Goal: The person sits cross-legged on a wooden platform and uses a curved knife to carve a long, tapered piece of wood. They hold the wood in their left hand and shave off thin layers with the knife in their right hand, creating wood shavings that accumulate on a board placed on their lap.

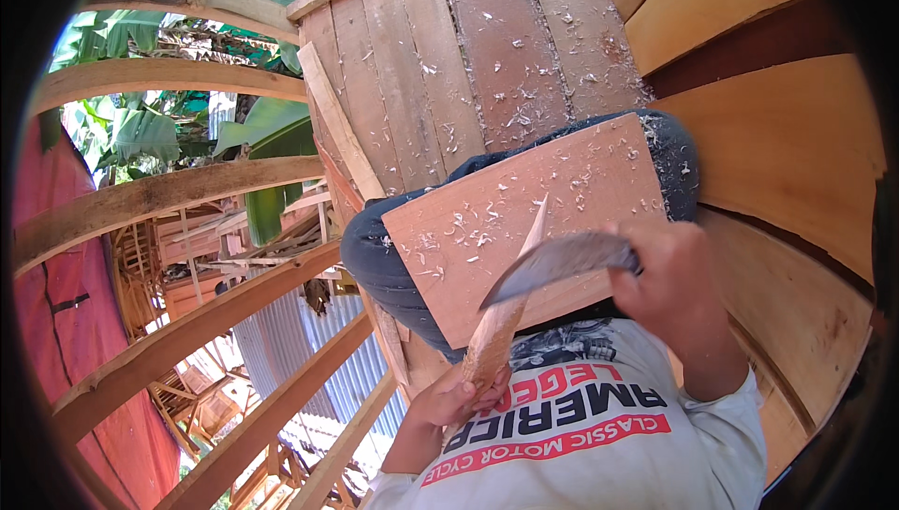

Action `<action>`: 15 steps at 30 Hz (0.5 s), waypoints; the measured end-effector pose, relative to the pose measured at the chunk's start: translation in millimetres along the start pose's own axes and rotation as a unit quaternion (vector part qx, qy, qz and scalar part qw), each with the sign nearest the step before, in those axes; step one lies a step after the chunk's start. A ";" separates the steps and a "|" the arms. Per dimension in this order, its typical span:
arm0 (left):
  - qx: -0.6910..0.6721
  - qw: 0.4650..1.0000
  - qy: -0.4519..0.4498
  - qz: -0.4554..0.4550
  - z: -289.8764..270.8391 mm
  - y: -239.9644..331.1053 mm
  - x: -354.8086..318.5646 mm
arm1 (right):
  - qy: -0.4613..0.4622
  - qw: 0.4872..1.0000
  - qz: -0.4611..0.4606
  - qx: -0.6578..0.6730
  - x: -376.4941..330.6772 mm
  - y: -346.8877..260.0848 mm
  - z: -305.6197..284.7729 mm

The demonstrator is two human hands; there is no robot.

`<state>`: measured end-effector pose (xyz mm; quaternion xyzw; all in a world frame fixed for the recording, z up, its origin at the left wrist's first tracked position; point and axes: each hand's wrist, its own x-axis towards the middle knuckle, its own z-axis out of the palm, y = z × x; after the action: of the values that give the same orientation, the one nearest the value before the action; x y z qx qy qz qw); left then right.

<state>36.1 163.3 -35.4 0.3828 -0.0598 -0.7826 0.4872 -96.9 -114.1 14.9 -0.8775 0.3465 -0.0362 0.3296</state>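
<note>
My right hand [670,271] is closed around the handle of a curved, dark-bladed knife [552,265]. The blade reaches leftward across a tapered wooden stick [494,334], whose pale, pointed tip aims away from me. My left hand [461,396] grips the stick's thick lower end, close to my shirt. Beneath the blade and tip lies a flat, reddish wooden board [449,243], tilted across my lap. Curly wood shavings [482,238] are scattered over it. Whether the blade touches the stick I cannot tell; it covers part of it.
My crossed legs in dark jeans [386,266] support the board. Shavings litter the plank floor [412,70] ahead. Open wooden rails [187,196] run along the left, with banana leaves [272,131] and corrugated metal sheets [300,341] beyond. A wooden plank wall [787,126] stands close on the right.
</note>
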 end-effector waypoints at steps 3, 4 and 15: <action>0.154 0.987 0.049 0.019 3.7 3.7 -1.2 | -0.020 1.000 -0.003 -0.023 1.6 -4.3 9.2; 0.186 0.980 0.058 0.028 4.8 4.4 -0.8 | 0.020 0.998 0.048 -0.043 11.3 14.3 8.6; 0.429 0.871 0.239 0.012 22.4 37.5 -0.9 | 0.047 0.993 0.096 -0.058 24.4 31.6 11.7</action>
<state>48.4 138.3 -1.8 0.7291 -0.2762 -0.5582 0.2837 -93.4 -140.3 -17.3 -0.8552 0.4459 -0.0256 0.2629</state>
